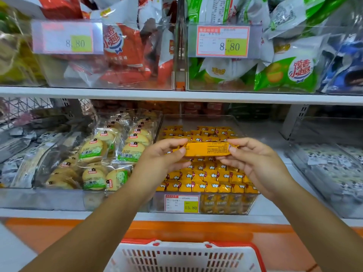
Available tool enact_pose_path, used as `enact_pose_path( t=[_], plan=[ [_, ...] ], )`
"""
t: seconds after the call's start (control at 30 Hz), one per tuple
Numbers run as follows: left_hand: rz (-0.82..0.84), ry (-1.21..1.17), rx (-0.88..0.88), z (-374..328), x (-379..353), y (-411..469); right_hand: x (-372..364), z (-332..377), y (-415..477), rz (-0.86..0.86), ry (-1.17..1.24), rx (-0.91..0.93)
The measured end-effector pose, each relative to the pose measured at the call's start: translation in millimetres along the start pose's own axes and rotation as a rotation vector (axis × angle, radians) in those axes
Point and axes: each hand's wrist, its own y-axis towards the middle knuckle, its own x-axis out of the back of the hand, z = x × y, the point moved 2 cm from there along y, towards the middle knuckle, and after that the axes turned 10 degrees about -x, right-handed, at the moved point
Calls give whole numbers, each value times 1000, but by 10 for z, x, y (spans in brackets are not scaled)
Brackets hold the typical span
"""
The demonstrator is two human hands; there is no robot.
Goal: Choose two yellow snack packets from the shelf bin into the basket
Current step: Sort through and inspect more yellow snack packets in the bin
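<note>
White basket [184, 256], red-rimmed, lowest in view. Above it, one yellow packet [206, 150] held level, fingers of left hand [163, 160] and right hand [253, 160] pinching its ends. Beneath: clear bin [161, 203] packed with yellow packets. Biscuit bin [94, 154] adjoining left.

open-topped yellow packet bin [245, 203], shelf board [176, 96] well above, basket [184, 256] uncovered below

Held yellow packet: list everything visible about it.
The yellow snack packet is an oblong, glossy orange-yellow wrapper, foil-like, with crimped ends. It is held level, and the side with small printed text faces the camera. The left hand pinches its left end, the right hand its right end. It is held above the clear bin of similar packets.
</note>
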Motion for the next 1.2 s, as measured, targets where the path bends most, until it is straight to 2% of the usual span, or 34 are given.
enact_pose_path(
  t=[0.1, 0.23, 0.4, 0.53, 0.67, 0.77, 0.9, 1.07, 1.2],
  plan=[
    [49, -16, 16, -18, 23, 14, 27, -19, 41, 17, 10, -33],
    [106, -43, 19, -39, 65, 19, 53, -11, 50, 131, 54, -68],
    [-38, -5, -26, -4, 22, 24, 35, -27, 55, -49, -17, -19],
    [-68, 69, -63, 15, -29, 20, -17, -54, 53, -73, -12, 25],
    [-113, -24, -76, 8, -44, 7, -20, -42, 46, -136, -86, 89],
    [-125, -47, -98, -24, -46, -7, -29, -26, 27, -116, -108, 135],
    [-170, 9, -82, -26, -46, -28, -37, -46, 23, -99, -127, 88],
    [-115, -18, -54, -53, -19, -12, -40, -51, 20, -41, -115, 56],
    [-141, -41, -42, -32, -1, -6, -24, -53, 36, -29, -25, 38]
  ],
)
